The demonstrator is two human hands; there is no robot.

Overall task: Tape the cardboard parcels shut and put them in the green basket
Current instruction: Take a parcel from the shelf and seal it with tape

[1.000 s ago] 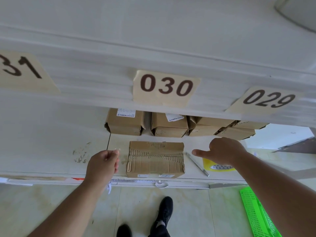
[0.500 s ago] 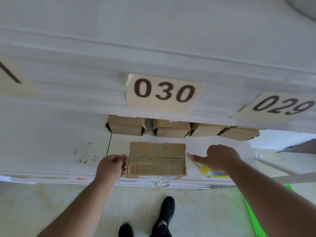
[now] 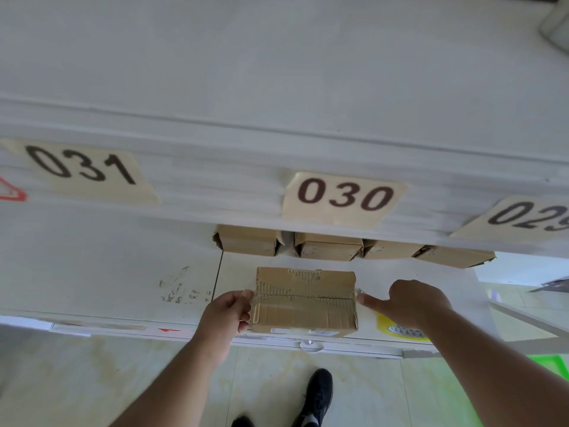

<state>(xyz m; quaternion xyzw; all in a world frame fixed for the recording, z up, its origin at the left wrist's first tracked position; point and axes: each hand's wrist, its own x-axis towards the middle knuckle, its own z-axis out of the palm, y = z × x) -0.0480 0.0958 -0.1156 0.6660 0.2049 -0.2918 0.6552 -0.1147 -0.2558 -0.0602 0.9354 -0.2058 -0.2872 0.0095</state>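
A cardboard parcel lies on the white shelf near its front edge. A shiny strip of clear tape runs across its top along the seam. My left hand pinches the strip's left end at the parcel's left edge. At the right edge my right hand has curled fingers, and its thumb and fingertip hold the strip's other end. A corner of the green basket shows on the floor at the lower right.
Several more cardboard parcels stand in a row at the back of the shelf, under the board labelled 030. A yellow tape roll lies beneath my right wrist. Tiled floor and a black shoe are below.
Both hands came down and inward to the parcel's two ends, and the tape strip held between them now lies across its top. The camera view shifted right and down.
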